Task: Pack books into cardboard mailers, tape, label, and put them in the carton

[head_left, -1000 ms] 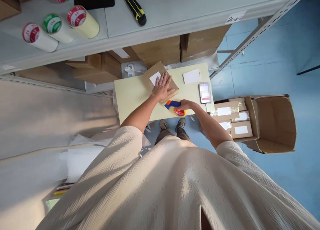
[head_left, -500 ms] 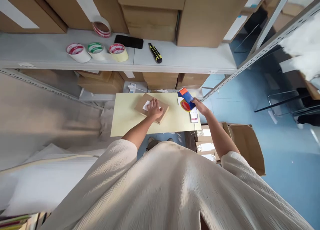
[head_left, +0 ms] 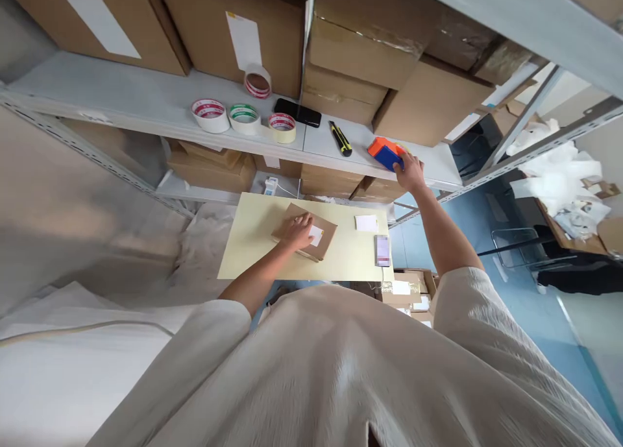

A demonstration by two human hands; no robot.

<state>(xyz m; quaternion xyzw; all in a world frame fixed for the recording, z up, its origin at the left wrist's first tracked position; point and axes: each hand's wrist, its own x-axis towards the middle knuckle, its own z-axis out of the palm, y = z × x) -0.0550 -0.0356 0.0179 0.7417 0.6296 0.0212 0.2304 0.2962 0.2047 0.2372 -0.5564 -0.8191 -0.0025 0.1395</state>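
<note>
On the pale yellow table point(head_left: 253, 239) lies a small brown cardboard box point(head_left: 325, 230) with a white label point(head_left: 316, 235). My left hand point(head_left: 298, 231) rests on top of this box, its fingers laid over the cardboard beside the label. Up at the right part of the grey shelf, my right hand point(head_left: 410, 172) grips a blue and orange tape dispenser point(head_left: 387, 154), which is at the shelf surface. A yellow and black utility knife point(head_left: 341, 139) lies just left of the dispenser.
Several tape rolls point(head_left: 244, 117) and a black phone point(head_left: 298, 111) sit on the shelf point(head_left: 146, 103), with large cartons point(head_left: 233, 38) behind. A lit phone point(head_left: 382, 250) and white labels point(head_left: 366, 223) lie at the table's right. Boxes point(head_left: 402, 291) stand below.
My right hand has carried the tape dispenser from above the table up to the shelf. My left hand stays on the box, which is turned slightly. The camera view has shifted.
</note>
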